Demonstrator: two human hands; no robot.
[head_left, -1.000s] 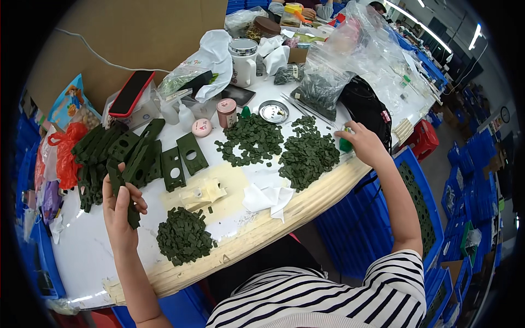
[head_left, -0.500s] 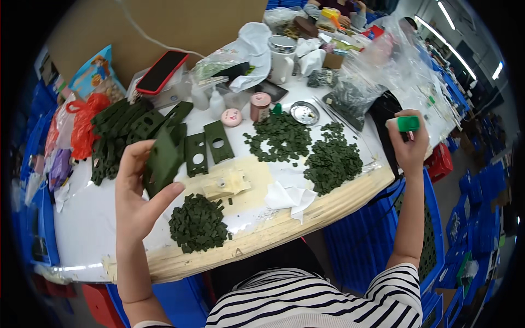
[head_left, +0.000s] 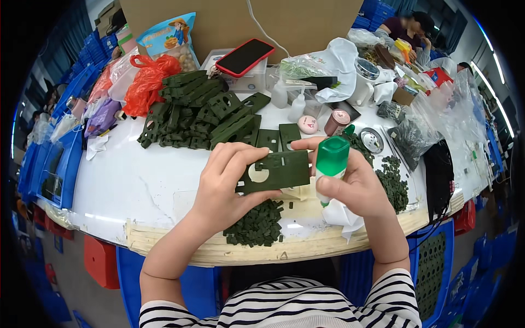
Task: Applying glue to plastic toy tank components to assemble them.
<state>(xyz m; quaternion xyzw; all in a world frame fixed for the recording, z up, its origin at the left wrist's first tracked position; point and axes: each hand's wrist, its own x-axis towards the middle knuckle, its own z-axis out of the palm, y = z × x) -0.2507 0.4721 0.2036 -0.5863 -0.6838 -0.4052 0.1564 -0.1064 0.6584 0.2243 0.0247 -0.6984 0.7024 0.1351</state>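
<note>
I have the left hand [head_left: 220,188] pinching a green plate [head_left: 287,173], its left end partly covered; the right hand [head_left: 360,185] grasps a green bottle [head_left: 332,154], perhaps touching the plate.

The flat, dark-green rectangular plate [head_left: 289,176] in my left hand [head_left: 220,188] looks smooth and matt — the boxy green bottle [head_left: 332,151] in my right hand [head_left: 358,185] is glossy, translucent plastic. Beneath, the smooth white tabletop [head_left: 153,186] shines — its beige front edging [head_left: 311,252] looks rough and dull.
</note>
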